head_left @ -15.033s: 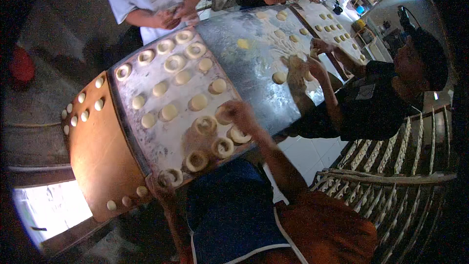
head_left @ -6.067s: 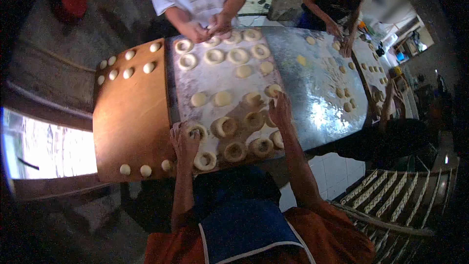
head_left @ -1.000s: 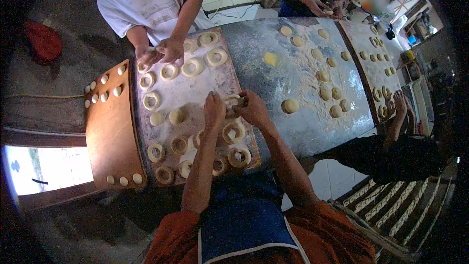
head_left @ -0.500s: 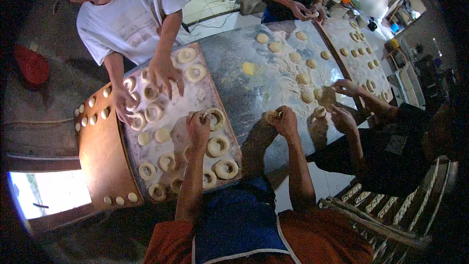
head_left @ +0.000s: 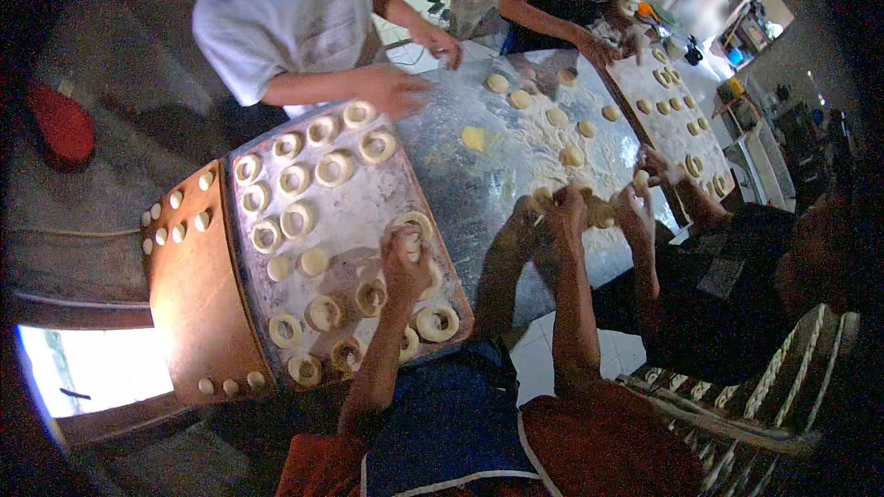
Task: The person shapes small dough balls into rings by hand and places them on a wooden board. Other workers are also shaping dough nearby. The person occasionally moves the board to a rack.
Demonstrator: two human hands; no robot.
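Note:
My left hand [head_left: 405, 262] is over the near right part of a floured tray [head_left: 364, 189], its fingers curled at a dough ring [head_left: 414, 219] and partly hiding it. Several pale dough rings lie in rows on this tray, among them a thick dough ring [head_left: 437, 322] near its corner. Two flat dough rounds [head_left: 314, 262] without holes lie between the rows. Out on the metal table, my right hand [head_left: 565, 209] has its fingers closed on a small dough piece [head_left: 542, 195]. Another dough round [head_left: 600, 213] lies just right of that hand.
Dough rounds [head_left: 572, 156] are scattered over the floury metal table [head_left: 451, 198]. A brown board [head_left: 198, 285] with small dough pieces adjoins the tray's left side. A co-worker's hands [head_left: 640, 198] work close to my right hand. Two other people stand across the table.
My right hand has moved right and slightly away from me, toward the scattered rounds. My left hand has moved slightly right. The white-shirted co-worker's hands have left the tray's rings.

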